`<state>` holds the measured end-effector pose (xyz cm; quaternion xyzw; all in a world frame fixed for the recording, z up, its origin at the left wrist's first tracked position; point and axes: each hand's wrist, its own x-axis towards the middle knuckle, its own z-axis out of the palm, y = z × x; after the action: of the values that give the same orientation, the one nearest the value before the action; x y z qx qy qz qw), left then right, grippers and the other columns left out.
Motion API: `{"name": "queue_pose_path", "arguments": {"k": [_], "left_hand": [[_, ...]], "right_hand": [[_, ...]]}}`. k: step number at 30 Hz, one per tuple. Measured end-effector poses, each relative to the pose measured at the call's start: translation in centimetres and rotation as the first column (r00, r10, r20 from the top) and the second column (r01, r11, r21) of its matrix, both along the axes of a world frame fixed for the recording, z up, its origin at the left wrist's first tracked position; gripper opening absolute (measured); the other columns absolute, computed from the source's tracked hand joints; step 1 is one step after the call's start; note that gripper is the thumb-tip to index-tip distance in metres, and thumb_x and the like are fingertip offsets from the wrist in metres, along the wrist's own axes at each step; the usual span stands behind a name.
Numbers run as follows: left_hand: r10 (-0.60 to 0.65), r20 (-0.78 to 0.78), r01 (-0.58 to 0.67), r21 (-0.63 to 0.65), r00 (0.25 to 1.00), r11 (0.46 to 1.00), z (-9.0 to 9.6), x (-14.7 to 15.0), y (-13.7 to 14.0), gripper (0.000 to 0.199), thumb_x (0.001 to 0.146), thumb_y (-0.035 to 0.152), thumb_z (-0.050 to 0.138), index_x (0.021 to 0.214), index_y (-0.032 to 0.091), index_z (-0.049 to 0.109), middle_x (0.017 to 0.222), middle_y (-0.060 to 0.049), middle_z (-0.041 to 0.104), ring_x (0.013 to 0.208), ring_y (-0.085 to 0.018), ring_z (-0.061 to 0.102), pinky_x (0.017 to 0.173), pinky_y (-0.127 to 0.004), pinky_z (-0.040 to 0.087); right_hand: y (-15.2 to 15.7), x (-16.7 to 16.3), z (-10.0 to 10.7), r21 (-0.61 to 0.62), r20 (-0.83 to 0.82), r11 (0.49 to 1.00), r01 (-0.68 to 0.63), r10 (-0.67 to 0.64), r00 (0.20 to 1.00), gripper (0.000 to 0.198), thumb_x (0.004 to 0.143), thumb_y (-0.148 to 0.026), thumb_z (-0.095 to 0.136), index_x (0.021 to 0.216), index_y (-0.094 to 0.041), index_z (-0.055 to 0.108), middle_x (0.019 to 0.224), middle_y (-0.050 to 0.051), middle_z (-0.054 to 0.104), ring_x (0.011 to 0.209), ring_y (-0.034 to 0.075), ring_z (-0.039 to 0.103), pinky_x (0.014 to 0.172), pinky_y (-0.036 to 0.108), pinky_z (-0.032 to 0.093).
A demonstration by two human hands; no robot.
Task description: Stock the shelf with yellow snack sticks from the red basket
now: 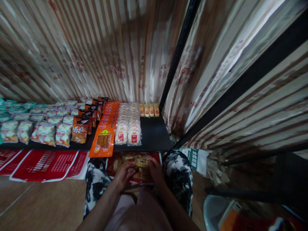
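- Left hand, half-curled, is at a golden, clear-wrapped snack packet; I cannot tell whether it grips.
- Right hand pinches the packet's right end, over a red plastic basket.

Looks like a small shop, or the stock corner of one. Displays snack packs in neat rows along a black shelf, from far left to centre of the frame, sorted by kind, many with printed fronts outward. Has red, white-edged shopping baskets at lower left. Hung with striped, printed sheeting across top and right, above a tiled floor.
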<state>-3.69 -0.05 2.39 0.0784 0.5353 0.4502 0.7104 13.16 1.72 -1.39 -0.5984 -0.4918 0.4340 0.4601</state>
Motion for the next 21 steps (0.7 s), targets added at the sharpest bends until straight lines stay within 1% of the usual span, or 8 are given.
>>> {"name": "queue_pose_path", "arguments": {"k": [2,4,6,8,11,15,18,21], "left_hand": [[-0.014,-0.002,0.014,0.029,1.000,0.999,0.5,0.1,0.0,0.014,0.079,0.008,0.049,0.083,0.009,0.063,0.077,-0.007,0.066,0.050,-0.006,0.057,0.051,-0.016,0.045],[-0.026,-0.002,0.026,0.061,1.000,0.998,1.0,0.2,0.1,0.015,0.078,0.008,0.049,0.084,0.009,0.064,0.083,-0.008,0.066,0.051,-0.006,0.057,0.051,-0.017,0.045],[-0.038,0.001,0.038,0.093,0.999,0.995,1.4,0.2,0.3,0.016,0.076,0.009,0.051,0.085,0.009,0.064,0.089,-0.009,0.066,0.052,-0.007,0.058,0.051,-0.017,0.045],[-0.051,0.008,0.049,0.121,0.999,0.991,1.7,0.2,0.4,0.015,0.075,0.011,0.054,0.086,0.010,0.065,0.090,-0.009,0.066,0.053,-0.007,0.058,0.051,-0.017,0.044],[-0.078,0.012,0.075,0.164,0.997,0.984,2.2,0.3,0.7,0.017,0.072,0.012,0.057,0.087,0.009,0.066,0.086,-0.009,0.066,0.053,-0.007,0.058,0.051,-0.017,0.043],[-0.106,-0.006,0.105,0.218,0.994,0.970,2.9,0.4,1.0,0.020,0.070,0.015,0.060,0.089,0.009,0.067,0.084,-0.009,0.066,0.055,-0.007,0.056,0.051,-0.017,0.041],[-0.112,-0.018,0.113,0.235,0.994,0.965,3.4,0.5,1.2,0.022,0.069,0.017,0.061,0.089,0.010,0.067,0.090,-0.009,0.066,0.057,-0.007,0.056,0.052,-0.017,0.041],[-0.123,-0.034,0.127,0.245,0.992,0.961,3.8,0.7,1.4,0.023,0.068,0.019,0.062,0.089,0.011,0.067,0.092,-0.010,0.066,0.058,-0.008,0.056,0.054,-0.018,0.041]], "right_hand": [[-0.1,0.2,0.6,-0.031,0.021,0.999,-0.016,0.017,1.000,0.028,0.074,-0.039,0.046,0.082,-0.018,0.064,0.099,0.008,0.066,0.099,0.021,0.057,0.093,0.035,0.039],[-0.2,0.4,1.1,-0.064,0.035,0.998,-0.027,0.029,0.999,0.033,0.076,-0.043,0.044,0.086,-0.018,0.065,0.097,0.008,0.067,0.097,0.022,0.058,0.092,0.036,0.040],[-0.2,0.5,1.5,-0.077,0.036,0.997,-0.033,0.036,0.999,0.036,0.076,-0.046,0.045,0.088,-0.018,0.065,0.097,0.007,0.067,0.095,0.022,0.059,0.090,0.036,0.041],[-0.3,0.5,1.6,-0.088,0.017,0.995,-0.045,0.046,0.999,0.037,0.075,-0.047,0.047,0.090,-0.019,0.065,0.098,0.007,0.067,0.095,0.022,0.060,0.088,0.036,0.044],[-0.4,0.8,1.5,-0.111,-0.026,0.990,-0.086,0.083,0.996,0.036,0.071,-0.045,0.054,0.095,-0.020,0.063,0.103,0.006,0.066,0.096,0.022,0.060,0.087,0.035,0.045],[-0.5,1.3,1.6,-0.091,-0.042,0.983,-0.158,0.155,0.987,0.042,0.067,-0.040,0.060,0.103,-0.019,0.060,0.109,0.007,0.063,0.100,0.022,0.059,0.089,0.034,0.045],[-0.5,1.7,2.1,-0.087,0.013,0.983,-0.160,0.162,0.987,0.041,0.066,-0.039,0.059,0.102,-0.019,0.060,0.107,0.007,0.064,0.099,0.022,0.059,0.089,0.035,0.045],[-0.5,1.9,2.9,-0.115,0.028,0.981,-0.159,0.163,0.986,0.039,0.069,-0.042,0.055,0.100,-0.019,0.061,0.102,0.006,0.066,0.095,0.022,0.060,0.087,0.034,0.045]]}}
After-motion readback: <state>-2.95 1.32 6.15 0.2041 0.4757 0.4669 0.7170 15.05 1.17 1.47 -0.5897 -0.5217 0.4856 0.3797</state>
